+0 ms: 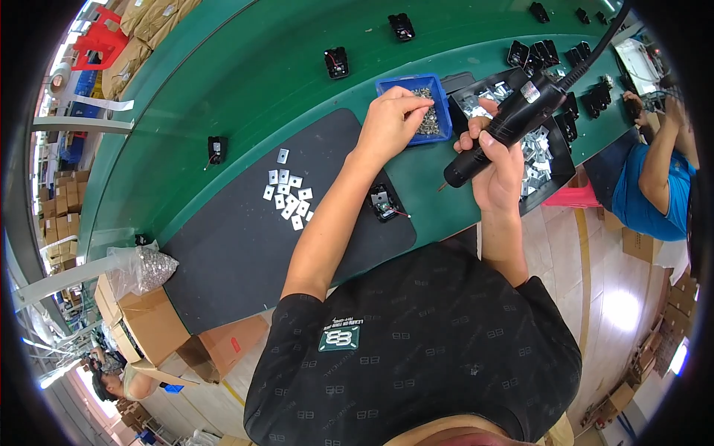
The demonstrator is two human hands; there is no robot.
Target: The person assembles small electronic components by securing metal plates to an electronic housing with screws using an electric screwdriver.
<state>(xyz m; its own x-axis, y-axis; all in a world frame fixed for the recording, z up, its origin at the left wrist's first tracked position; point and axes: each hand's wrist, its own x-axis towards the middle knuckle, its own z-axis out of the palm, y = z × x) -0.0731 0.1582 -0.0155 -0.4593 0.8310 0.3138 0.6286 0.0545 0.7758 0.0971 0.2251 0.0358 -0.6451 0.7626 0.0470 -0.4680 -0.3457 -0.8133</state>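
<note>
My left hand (393,121) reaches over a blue bin (445,111) of small metal screws (429,125), thumb and forefinger pinched together at the fingertips. Whatever lies between them, if anything, is too small to make out. My right hand (497,167) is wrapped round a black electric screwdriver (513,119), its bit tilted down to the left above the green bench. Below my left wrist, a black plastic housing (384,202) with a silver plate inside and a thin wire lies at the edge of the dark mat (245,245). Loose silver square plates (290,195) are scattered left of my forearm.
A black tray (563,160) of metal plates stands right of the blue bin. Several black housings (337,63) sit along the green bench. The screwdriver's cable (604,44) runs off at top right. A co-worker in blue (654,186) works at right. A plastic bag (149,269) lies at left.
</note>
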